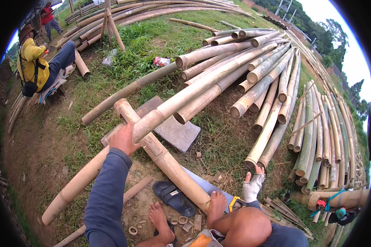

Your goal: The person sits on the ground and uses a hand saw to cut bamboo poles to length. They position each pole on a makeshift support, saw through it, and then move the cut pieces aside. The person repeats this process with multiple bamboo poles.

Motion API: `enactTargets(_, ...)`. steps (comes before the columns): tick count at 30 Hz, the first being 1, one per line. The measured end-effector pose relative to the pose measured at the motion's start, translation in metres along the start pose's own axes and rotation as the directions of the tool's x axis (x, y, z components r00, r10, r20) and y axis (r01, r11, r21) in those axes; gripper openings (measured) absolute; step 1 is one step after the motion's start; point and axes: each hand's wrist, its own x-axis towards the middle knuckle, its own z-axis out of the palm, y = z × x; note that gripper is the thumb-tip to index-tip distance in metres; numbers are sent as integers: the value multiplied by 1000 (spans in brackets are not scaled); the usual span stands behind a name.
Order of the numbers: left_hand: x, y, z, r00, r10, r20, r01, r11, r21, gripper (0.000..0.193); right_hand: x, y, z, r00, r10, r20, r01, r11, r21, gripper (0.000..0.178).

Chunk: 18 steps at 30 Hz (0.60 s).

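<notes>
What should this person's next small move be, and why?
Probably bring the right hand to the yellow saw handle: that hand looks open, the handle is nearby, and the left hand grips the bamboo pole crossing the bamboo support.

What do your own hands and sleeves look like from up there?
The left hand is ungloved, with a long, dark blue-grey left sleeve reaching the wrist. The right hand wears a whitish glove that leaves the visible fingertips uncovered; only a little dark blue right sleeve shows.

Left fingers [127, 132] around bamboo pole [165, 112]
</notes>
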Motion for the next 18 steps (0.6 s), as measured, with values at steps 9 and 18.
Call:
enactTargets(9,-127,-97,-28,999,36,5,-35,991,-133,88,-55,-101,-1,861,-269,432,141,942,306,55)
enactTargets(18,-360,-238,-19,865,-466,-184,492,861,132,93,-73,-118,36,569,-581,581,267,800,538,57)
